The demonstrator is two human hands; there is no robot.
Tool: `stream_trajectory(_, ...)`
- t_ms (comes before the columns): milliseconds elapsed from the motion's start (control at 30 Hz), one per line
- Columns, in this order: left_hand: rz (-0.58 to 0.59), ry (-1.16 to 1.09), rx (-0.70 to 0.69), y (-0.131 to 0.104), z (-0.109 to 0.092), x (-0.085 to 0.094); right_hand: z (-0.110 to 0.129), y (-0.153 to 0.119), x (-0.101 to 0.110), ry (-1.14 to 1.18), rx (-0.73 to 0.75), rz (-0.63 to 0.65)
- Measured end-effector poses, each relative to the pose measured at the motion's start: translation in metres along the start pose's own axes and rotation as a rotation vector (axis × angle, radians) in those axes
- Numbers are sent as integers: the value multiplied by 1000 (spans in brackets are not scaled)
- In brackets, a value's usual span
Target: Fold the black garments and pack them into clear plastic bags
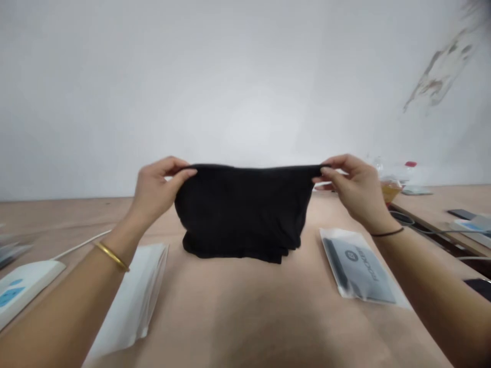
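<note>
A black cloth hangs stretched between my two hands above the middle of the table. My left hand pinches its upper left corner between thumb and fingers. At the upper right corner, my right hand grips the cloth the same way. The top edge is nearly straight, and the lower edge falls in uneven layers. To the right lies a clear packet with a dark item and printed lettering. Beneath my left forearm is a stack of white translucent bags.
A white power strip with a cable sits at the left edge of the wooden table. At the right are a bottle with a red cap, cables and a dark phone-like object. A pale wall stands behind.
</note>
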State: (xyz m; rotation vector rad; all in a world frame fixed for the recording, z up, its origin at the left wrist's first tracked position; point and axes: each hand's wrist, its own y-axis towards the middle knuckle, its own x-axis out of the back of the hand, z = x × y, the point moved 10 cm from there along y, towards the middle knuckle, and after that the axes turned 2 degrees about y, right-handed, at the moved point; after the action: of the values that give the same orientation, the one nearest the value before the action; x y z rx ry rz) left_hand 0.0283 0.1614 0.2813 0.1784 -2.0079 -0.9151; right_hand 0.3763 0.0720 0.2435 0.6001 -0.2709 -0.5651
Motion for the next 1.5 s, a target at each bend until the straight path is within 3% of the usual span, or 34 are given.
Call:
stream_trajectory(67, -23, -34, -12, 3, 5, 1, 6, 2, -2, 48, 50, 9)
stream_trajectory(133, 49, -42, -46, -15, 16, -19, -8, -12, -6, -42, 38, 102)
stream_trajectory(267, 359, 49, -89, -92, 49, -85, -91, -71, -14, -541, 18, 585)
stream_trajectory(367, 488, 218, -66, -148, 67, -108, -165, -104, 24, -973, -78, 710)
stream_trajectory(467, 502, 186, -114, -185, 48, -107, -200, -126, 59, -1294, -267, 718)
stream_trajectory(567, 602, 9, -111, -213, 10, -115, -182, -149, 43, -1339, -303, 769)
stream_trajectory(667, 756, -130, -14, -236, -21, -136, -142, -165, -9, -1192, -177, 842)
stream_trajectory(733, 805, -195, 64, -242, -32, -148, -120, -171, -44, -1058, -63, 880)
stream_trajectory(800, 801, -259, 152, -242, -32, -154, -115, -182, -69, -889, -103, 947)
stream_trajectory(933, 751, -462, 379, -239, -17, -158, -120, -213, -100, -495, -362, 1050)
stream_trajectory(1067, 755, -818, 586, -243, -23, -165, -95, -213, -123, -136, -412, 906)
stream_trajectory(1200, 668, -900, 605, -236, -32, -157, -70, -198, -146, -25, -422, 812)
stream_trajectory(1300, 527, -781, 582, -222, -9, -136, -58, -193, -146, -85, -353, 823)
stream_trajectory(1433, 250, -508, 624, -205, 56, -90, -62, -204, -114, -146, -390, 897)
stream_trajectory(1500, 187, -448, 594, -199, 68, -76, -63, -203, -98, -156, -414, 909)
